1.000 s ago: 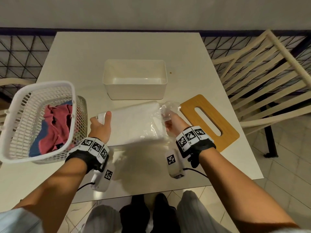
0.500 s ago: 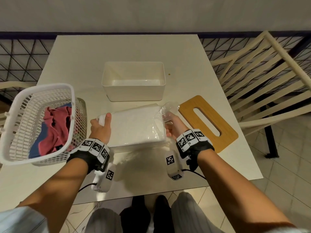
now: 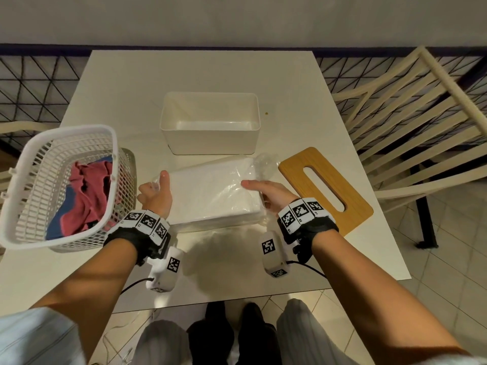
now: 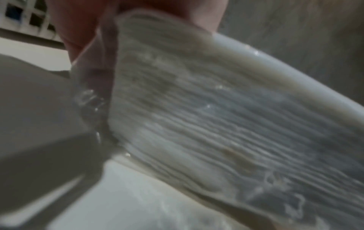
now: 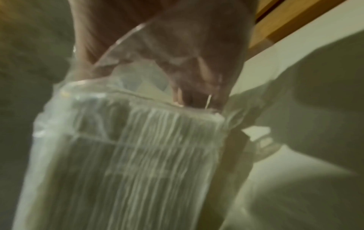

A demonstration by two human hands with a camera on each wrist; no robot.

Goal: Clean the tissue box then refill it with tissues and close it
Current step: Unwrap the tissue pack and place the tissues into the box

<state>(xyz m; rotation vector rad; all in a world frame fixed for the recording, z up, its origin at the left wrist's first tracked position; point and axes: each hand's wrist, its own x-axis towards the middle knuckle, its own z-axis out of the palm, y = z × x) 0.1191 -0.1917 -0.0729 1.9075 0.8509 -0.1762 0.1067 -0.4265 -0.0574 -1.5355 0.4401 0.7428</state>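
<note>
I have the tissue pack [image 3: 213, 191] held between both hands just above the near half of the table [image 3: 131, 83], tilted so its far edge rides higher. My left hand [image 3: 155, 196] grips the left end, thumb lying up along the top and the fingers tucked underneath where I cannot see them; the left wrist view shows the stacked tissue edges [image 4: 226, 124] through clear wrap right against that hand. My right hand [image 3: 266, 193] clamps the right end, thumb pressed flat on top, and its fingers [image 5: 197, 87] sit behind the loose, bunched plastic [image 3: 266, 164] at that end. I judge the two-ended grip is there because the pack is soft and would sag or slip out of its wrap if held at one side only.

To my left, at the table's edge, the white basket [image 3: 23, 164] holds the red and blue cloths [image 3: 87, 196], parked out of the way, which suggests the wiping is done. To my right the wooden lid [image 3: 350, 209] lies flat, slot up, close enough to grab last.

Beyond the pack, the tissue box [image 3: 210, 138] stands open and empty at the table's middle, its long side facing me, so the pack can go straight forward and down into it. The wrap looks still on; whether it must come off first I cannot tell.
</note>
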